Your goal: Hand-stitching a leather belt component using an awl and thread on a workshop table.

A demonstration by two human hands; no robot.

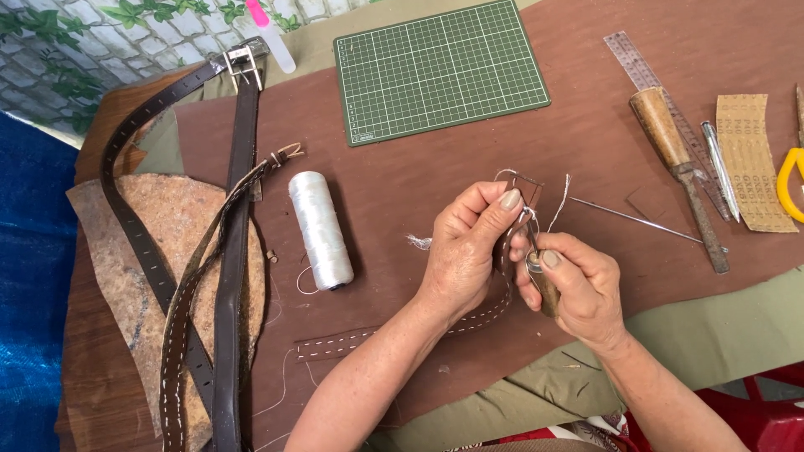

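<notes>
**Stitched leather strap held at mid-table, awl set against its raised end**

A narrow brown leather strap (368, 339) with a row of white stitches along it is lifted at one end near the middle of the table. That end is pinched between the thumb and fingers of the left hand (465, 251), closed firmly on the leather. The right hand (578, 289) is closed around a stitching awl (543, 285) with a short wooden handle and metal ferrule; its tip is set against the held end. Loose white thread (559, 199) curls up from the work. The rest of the strap lies flat, trailing left across the matte brown leather sheet (419, 167) covering the table.

Just left of the hands a spool of glossy white thread (319, 230) lies on its side, close to the left wrist. Bare sheet lies between the hands and the green gridded cutting mat (440, 71) at the far edge.

To the right, a long thin needle (636, 219) lies near the hands. Beyond it are a wooden-handled tool with a rusty shank (678, 167), a clear ruler (649, 79), a metal pen-like tool (720, 167), a strip of tan sandpaper (754, 159) and yellow scissor handles (791, 180) at the frame edge.

At far left, dark brown belts (230, 276), one with a metal buckle (241, 63), cross a rough mottled hide piece (126, 259).
</notes>
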